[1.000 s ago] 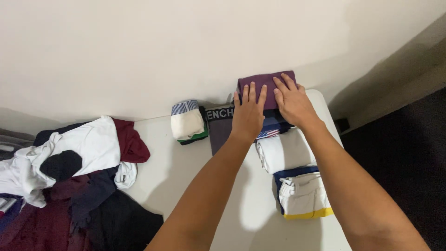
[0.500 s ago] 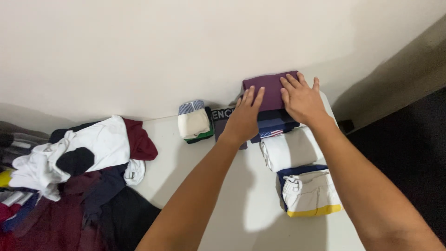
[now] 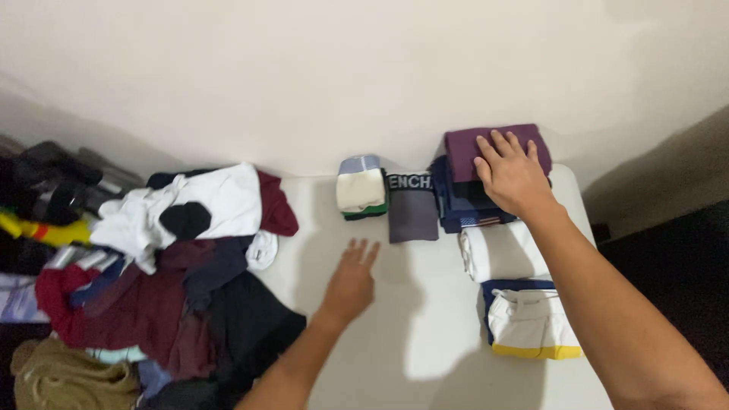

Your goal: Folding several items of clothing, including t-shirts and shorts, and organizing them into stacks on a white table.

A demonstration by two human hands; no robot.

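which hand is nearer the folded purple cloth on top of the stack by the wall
Right. The right hand rests flat on the folded purple cloth; the left hand hovers over the white table, well away.

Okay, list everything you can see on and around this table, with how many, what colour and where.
folded purple garment: one, purple, top of the far right stack by the wall
folded navy garments: a few, dark blue, under the purple one
grey folded garment: one, grey with a dark band, left of the stack
cream bundle: one, cream with striped top, green beneath, far centre
white roll: one, white, nearer than the stack
cream shorts: one, cream with a yellow edge, navy beneath, near right
loose clothes pile: many, white, maroon, black, left side
table: one, white
right hand: flat on the purple garment
left hand: open over the table, blurred
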